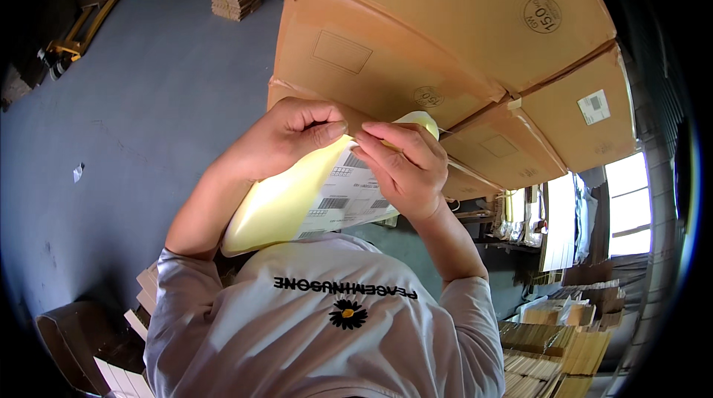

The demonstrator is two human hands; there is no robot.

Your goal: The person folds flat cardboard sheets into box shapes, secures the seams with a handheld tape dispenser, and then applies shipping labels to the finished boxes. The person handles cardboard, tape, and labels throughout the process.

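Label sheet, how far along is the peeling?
Done: little yet; the white label mostly lies on its yellow backing. In hand: left hand and right hand both pinch the sheet's top edge, apparently starting a corner. Left: the label is not yet off, and the cardboard boxes ahead show no fresh label from it.

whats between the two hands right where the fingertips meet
In the head view, the top edge of the label sheet, white printed face over yellow backing, sits pinched between the left hand and right hand; nothing else shows there.
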